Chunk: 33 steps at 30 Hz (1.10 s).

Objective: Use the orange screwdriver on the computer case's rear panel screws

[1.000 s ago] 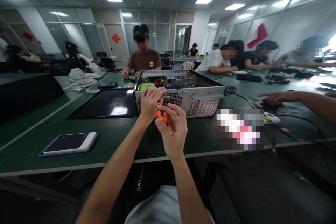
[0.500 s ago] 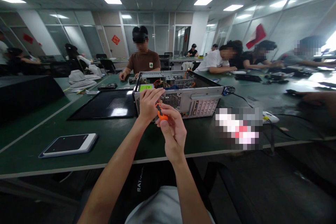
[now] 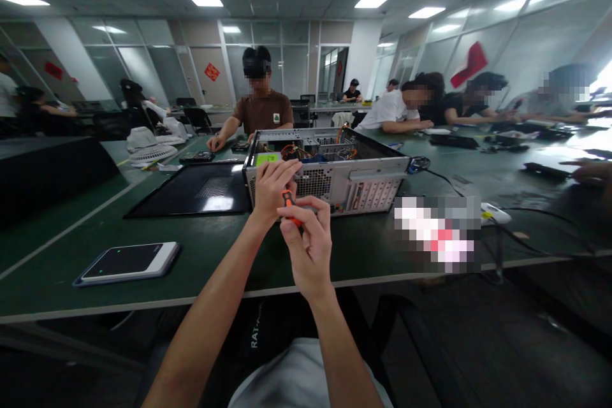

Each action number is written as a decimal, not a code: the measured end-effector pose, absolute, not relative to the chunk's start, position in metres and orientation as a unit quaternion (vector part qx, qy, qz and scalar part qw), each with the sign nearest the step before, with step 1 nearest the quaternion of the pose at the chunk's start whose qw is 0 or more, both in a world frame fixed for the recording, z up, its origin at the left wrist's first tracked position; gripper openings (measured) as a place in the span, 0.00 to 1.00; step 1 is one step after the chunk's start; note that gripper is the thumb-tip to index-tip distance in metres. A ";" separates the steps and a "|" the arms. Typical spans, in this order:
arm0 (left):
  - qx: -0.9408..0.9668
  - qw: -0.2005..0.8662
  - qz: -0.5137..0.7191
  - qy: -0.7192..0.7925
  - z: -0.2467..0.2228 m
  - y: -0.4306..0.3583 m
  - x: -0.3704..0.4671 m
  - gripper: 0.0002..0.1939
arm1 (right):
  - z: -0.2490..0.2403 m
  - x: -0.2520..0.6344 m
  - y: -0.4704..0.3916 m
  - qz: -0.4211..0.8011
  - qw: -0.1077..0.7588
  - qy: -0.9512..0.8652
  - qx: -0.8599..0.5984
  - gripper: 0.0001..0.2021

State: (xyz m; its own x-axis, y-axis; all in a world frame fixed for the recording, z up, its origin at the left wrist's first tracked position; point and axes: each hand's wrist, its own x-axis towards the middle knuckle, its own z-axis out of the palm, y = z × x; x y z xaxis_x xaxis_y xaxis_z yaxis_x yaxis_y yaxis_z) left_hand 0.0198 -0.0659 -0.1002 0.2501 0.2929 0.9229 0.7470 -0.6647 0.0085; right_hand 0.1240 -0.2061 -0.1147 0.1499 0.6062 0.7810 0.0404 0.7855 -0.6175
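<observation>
A desktop computer case (image 3: 335, 182) lies on its side with its top open, showing wires and a green-labelled part inside. My right hand (image 3: 310, 239) pinches the orange and black handle of a screwdriver (image 3: 287, 199) between thumb and fingers. The tool points at the case's rear panel; its tip is hidden behind my hands. My left hand (image 3: 273, 190) rests against the left part of that panel, fingers stretched out near the upper edge. Its thumb is mostly hidden close to the screwdriver.
A black side panel (image 3: 196, 192) lies left of the case. Nearer on the green table (image 3: 210, 268) is a white-edged flat device (image 3: 127, 262). White fans (image 3: 150, 152) stand behind. A person in brown (image 3: 265, 111) works opposite. Cables and a white power strip (image 3: 495, 213) lie to the right.
My right hand has shifted slightly left and its fingers have changed position around the screwdriver handle. My left hand stays in place. The person opposite has moved a hand leftward.
</observation>
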 end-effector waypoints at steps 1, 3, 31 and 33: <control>-0.760 0.222 -0.505 -0.343 -0.100 -0.066 0.019 0.22 | -0.115 0.124 -0.205 0.191 0.714 -0.619 -0.265 0.10; -0.763 0.220 -0.503 -0.341 -0.100 -0.067 0.018 0.23 | -0.117 0.124 -0.204 0.200 0.725 -0.609 -0.253 0.15; -0.748 0.247 -0.517 -0.334 -0.105 -0.064 0.017 0.27 | -0.121 0.121 -0.200 0.209 0.737 -0.593 -0.248 0.14; -0.751 0.235 -0.518 -0.335 -0.106 -0.062 0.016 0.27 | -0.120 0.122 -0.202 0.186 0.729 -0.599 -0.275 0.12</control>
State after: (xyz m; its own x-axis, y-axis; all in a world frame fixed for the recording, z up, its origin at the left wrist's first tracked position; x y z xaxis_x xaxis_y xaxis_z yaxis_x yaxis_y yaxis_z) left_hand 0.0164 -0.0617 -0.1063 0.2384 0.2589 0.9360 0.7470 -0.6648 -0.0064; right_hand 0.1221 -0.2017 -0.1198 0.2127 0.6008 0.7706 0.0576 0.7796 -0.6237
